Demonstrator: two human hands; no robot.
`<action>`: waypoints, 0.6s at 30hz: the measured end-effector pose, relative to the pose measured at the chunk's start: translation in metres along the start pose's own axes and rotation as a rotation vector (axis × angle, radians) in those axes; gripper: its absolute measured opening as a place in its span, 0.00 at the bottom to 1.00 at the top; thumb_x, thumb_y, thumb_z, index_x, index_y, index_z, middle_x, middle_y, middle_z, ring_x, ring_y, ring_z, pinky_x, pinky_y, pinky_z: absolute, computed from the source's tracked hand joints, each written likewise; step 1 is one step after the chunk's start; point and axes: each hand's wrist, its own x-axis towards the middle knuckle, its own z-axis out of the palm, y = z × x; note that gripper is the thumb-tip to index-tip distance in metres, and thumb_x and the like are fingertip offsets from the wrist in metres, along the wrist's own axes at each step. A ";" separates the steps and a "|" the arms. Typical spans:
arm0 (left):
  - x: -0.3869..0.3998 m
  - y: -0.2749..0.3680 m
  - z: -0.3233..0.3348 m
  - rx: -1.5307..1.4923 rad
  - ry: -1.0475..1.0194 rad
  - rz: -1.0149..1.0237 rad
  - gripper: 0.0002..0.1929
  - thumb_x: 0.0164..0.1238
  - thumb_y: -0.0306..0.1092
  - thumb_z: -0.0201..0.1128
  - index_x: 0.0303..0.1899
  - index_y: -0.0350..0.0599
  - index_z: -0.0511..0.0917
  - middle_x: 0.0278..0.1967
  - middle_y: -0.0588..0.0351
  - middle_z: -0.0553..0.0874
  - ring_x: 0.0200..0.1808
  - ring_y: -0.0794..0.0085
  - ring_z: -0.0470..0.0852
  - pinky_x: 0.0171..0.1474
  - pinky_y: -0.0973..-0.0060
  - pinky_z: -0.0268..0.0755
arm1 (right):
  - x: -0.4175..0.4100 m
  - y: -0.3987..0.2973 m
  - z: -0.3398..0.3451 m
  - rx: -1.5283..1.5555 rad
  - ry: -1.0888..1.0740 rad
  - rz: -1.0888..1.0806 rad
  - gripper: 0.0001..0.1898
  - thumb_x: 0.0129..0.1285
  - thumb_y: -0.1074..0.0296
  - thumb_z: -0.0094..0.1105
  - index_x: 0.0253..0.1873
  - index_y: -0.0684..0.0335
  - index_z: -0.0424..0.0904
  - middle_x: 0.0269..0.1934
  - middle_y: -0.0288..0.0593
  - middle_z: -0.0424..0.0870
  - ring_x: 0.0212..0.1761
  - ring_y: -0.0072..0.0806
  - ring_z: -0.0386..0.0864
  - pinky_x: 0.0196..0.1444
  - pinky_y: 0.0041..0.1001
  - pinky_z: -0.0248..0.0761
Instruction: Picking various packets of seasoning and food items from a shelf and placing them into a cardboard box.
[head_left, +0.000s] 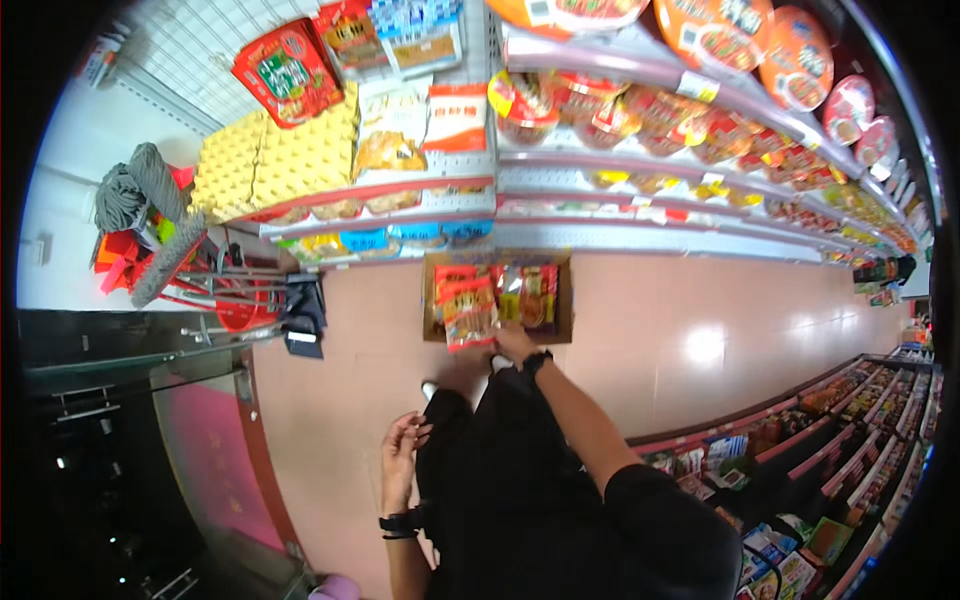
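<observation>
A cardboard box (564, 330) stands on the floor before my feet, packed with red and multicoloured food packets (529, 296). My right hand (516, 342), wearing a black watch, grips the lower right corner of a red-and-yellow food packet (470, 309). That packet overlaps the box's near edge and covers part of the other packets. Away from the box, my left hand (405, 439) hangs beside my left leg with loosely bent fingers and holds nothing. A black band circles its wrist.
Shelves ahead hold yellow egg trays (274, 161), bagged goods (394, 127) and instant noodle bowls (525, 112). Mops (161, 180) and a black dustpan (304, 315) stand left. A glass door (217, 457) is at lower left; another stocked shelf (810, 442) lies right.
</observation>
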 end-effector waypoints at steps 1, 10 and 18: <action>-0.015 -0.014 0.000 -0.024 0.047 -0.037 0.18 0.82 0.40 0.54 0.62 0.39 0.76 0.56 0.51 0.83 0.55 0.66 0.84 0.60 0.70 0.76 | -0.002 -0.020 0.015 0.096 -0.049 0.087 0.13 0.71 0.59 0.65 0.47 0.62 0.76 0.30 0.34 0.79 0.24 0.22 0.76 0.28 0.25 0.76; -0.067 -0.048 0.014 0.010 0.139 -0.246 0.16 0.81 0.32 0.54 0.63 0.36 0.75 0.55 0.49 0.84 0.55 0.68 0.84 0.60 0.71 0.75 | 0.092 -0.013 -0.001 0.429 0.269 0.413 0.06 0.73 0.64 0.61 0.47 0.56 0.75 0.35 0.38 0.82 0.27 0.26 0.80 0.30 0.31 0.81; -0.067 -0.038 0.023 -0.029 0.290 -0.145 0.16 0.81 0.35 0.56 0.61 0.36 0.76 0.53 0.50 0.85 0.54 0.68 0.84 0.62 0.73 0.74 | 0.043 -0.008 -0.070 0.019 0.219 0.097 0.17 0.71 0.58 0.65 0.59 0.56 0.77 0.37 0.31 0.80 0.33 0.22 0.77 0.33 0.29 0.75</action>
